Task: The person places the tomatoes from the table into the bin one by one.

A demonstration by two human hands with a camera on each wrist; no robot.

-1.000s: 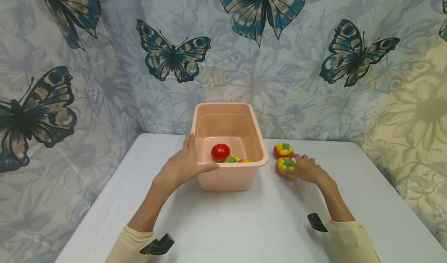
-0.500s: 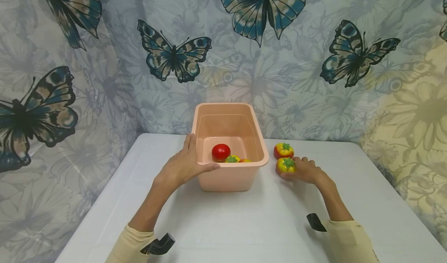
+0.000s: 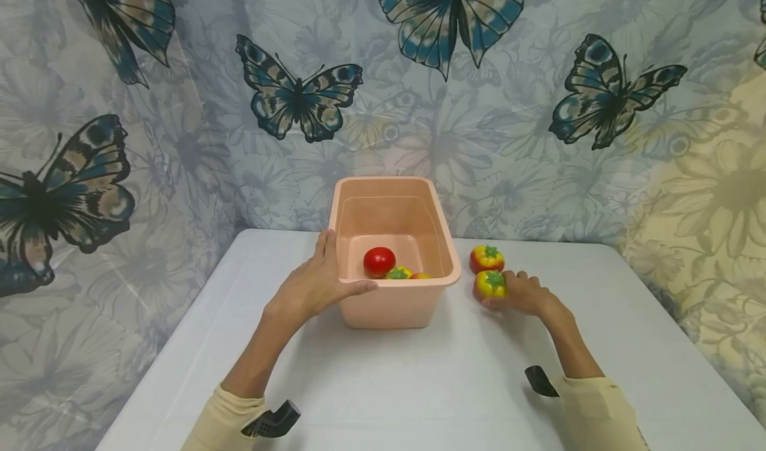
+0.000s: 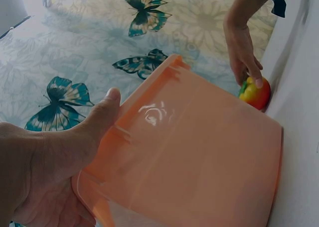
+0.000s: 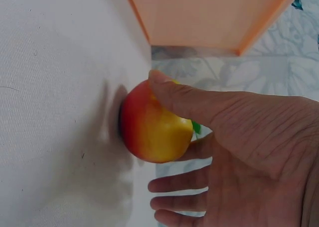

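A peach plastic bin (image 3: 385, 304) stands in the middle of the white table. My left hand (image 3: 311, 279) holds its near left corner, with the thumb along the front rim and the fingers against the left side. Inside lie a shiny red tomato (image 3: 379, 262) and a yellow-and-red bell pepper (image 3: 398, 273), partly hidden by the front wall. Right of the bin, my right hand (image 3: 526, 293) pinches another red-and-yellow bell pepper (image 5: 154, 125) between thumb and index finger; the other fingers are extended. This pepper rests on the table. Just behind it sits a similar bell pepper (image 3: 487, 257).
The white table (image 3: 383, 391) reaches back to a butterfly-print cloth backdrop (image 3: 479, 171), which also rises along both sides. The bin stands near the back edge. A black device (image 3: 272, 419) sits at each wrist, on the cream sleeves.
My right thumb and fingers have closed around the nearer pepper, which has stayed in place. The left hand and the bin have not visibly moved.
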